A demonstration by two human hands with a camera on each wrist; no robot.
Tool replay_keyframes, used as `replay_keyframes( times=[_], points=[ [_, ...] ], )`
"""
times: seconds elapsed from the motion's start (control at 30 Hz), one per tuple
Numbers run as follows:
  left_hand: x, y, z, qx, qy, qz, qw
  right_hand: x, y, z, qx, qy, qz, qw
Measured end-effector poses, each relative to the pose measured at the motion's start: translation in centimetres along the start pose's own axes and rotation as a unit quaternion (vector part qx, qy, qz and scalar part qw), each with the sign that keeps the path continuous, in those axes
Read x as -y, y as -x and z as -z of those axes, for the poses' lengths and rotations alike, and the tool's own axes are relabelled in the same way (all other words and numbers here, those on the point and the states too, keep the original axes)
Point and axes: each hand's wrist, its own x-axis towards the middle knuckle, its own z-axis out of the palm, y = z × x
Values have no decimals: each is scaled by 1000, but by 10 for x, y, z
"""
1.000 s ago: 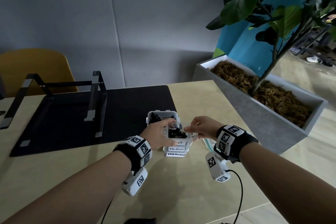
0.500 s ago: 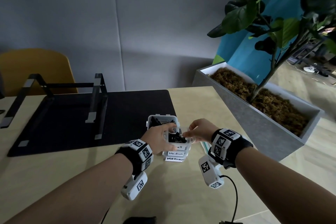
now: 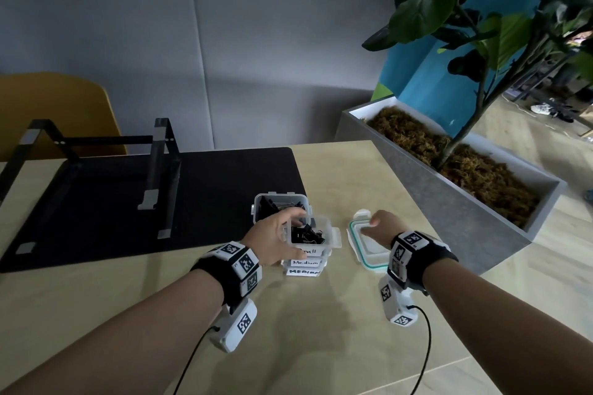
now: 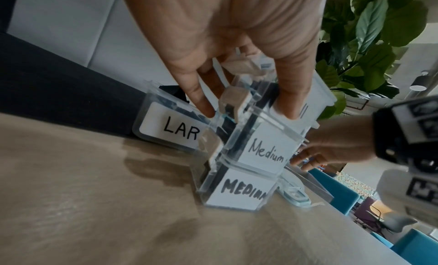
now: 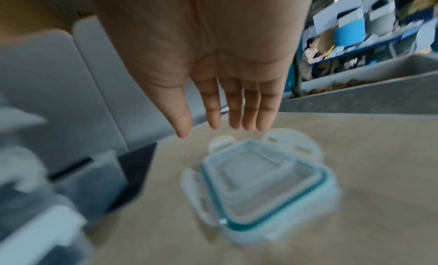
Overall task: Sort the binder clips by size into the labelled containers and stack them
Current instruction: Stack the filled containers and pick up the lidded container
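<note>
Three clear containers stand stacked on the table. The top one, the small container [image 3: 310, 249] [image 4: 317, 100], is lidless and holds black binder clips [image 3: 306, 236]. Beneath it are two lidded ones labelled medium [image 4: 265, 149] [image 4: 239, 192]. My left hand [image 3: 288, 234] [image 4: 246, 108] grips the small container, thumb on its label side and fingers over its rim. Behind the stack is the open large container [image 3: 279, 202] [image 4: 166, 126] with clips inside. My right hand [image 3: 377, 223] [image 5: 222, 123] is over a teal-sealed lid [image 3: 369, 253] [image 5: 265, 183] with straight fingers, holding nothing.
A long grey planter [image 3: 449, 202] with a leafy plant runs along the table's right edge, close behind the lid. A black mat [image 3: 160, 202] with a black metal stand [image 3: 157, 163] covers the left. A yellow chair [image 3: 54, 109] stands behind.
My right hand has left the small container and moved right, over the lid on the table. My left hand has kept its hold on the container.
</note>
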Motion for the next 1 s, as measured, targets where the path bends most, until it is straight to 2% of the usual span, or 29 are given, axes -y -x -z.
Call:
replay_keyframes(
  times=[0.1,0.23,0.33,0.43,0.7,0.8,1.0],
  points=[
    [0,0,-1,-2,7,0,1000,-27,-12,-17,3,28,-72,997],
    [0,0,-1,-3,25,8,1000,-31,-16,-36,-12,77,-63,995],
    [1,0,-1,-3,31,6,999,-27,-17,-40,-27,87,-86,992],
    [0,0,-1,-3,28,3,1000,-25,-19,-39,-18,77,-116,990],
    [1,0,-1,-2,22,3,1000,-25,-19,-36,1,74,-114,991],
    [1,0,-1,-1,22,0,1000,-26,-21,-34,-2,3,-87,996],
    [2,1,-2,-3,31,2,1000,-12,-13,-10,-34,-37,41,998]
  ],
)
